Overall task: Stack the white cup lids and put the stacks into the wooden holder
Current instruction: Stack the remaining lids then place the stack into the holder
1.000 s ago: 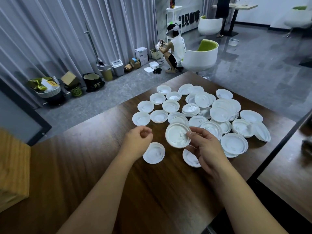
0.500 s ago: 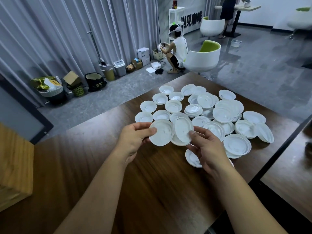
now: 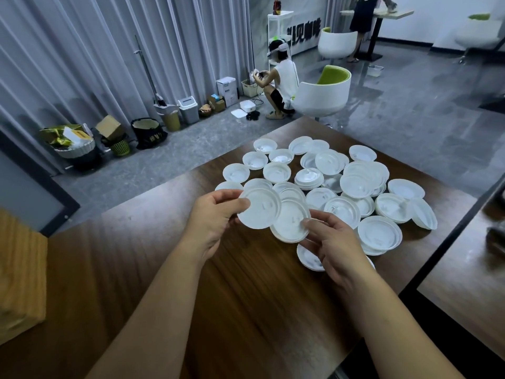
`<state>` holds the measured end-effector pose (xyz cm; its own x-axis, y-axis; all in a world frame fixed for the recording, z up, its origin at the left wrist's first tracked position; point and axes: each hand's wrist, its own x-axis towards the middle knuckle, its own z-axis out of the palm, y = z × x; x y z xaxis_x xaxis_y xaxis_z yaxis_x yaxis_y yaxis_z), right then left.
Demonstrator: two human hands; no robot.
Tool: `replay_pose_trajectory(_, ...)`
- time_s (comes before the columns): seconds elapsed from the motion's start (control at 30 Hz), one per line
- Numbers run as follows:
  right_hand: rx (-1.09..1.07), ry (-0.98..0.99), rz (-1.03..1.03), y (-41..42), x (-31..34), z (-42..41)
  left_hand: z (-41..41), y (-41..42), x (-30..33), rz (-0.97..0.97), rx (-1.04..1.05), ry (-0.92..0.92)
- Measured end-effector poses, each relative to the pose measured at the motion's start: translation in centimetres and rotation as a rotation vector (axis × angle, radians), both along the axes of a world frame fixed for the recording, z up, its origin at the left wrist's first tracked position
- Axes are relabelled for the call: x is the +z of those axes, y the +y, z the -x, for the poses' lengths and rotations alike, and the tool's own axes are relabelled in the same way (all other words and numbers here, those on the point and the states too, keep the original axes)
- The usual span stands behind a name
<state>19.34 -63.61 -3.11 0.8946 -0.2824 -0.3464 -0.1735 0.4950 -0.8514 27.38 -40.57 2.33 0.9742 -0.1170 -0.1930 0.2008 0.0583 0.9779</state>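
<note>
Thumb and curled fingers of the left hand pinch one white lid by its left rim, the right hand likewise pinching a second lid — overlapping, just right of the first — above the table, remaining lids beyond, wooden holder far left.
</note>
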Motion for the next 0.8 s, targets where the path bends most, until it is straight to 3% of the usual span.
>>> replay_pose_trajectory(0.2,0.087,-0.040,-0.073,0.6,0.3,-0.1,-0.2,-1.5,-0.9,-0.271,-0.077,-0.140)
replay_pose_trajectory(0.53,0.154,-0.090,-0.168,0.5,0.0,0.1,0.4,-3.0,-2.7,-0.387,-0.067,-0.171)
replay_pose_trajectory(0.8,0.125,-0.076,-0.159,0.6,1.3,-0.1,0.3,-3.7,-3.2,-0.368,-0.083,-0.199)
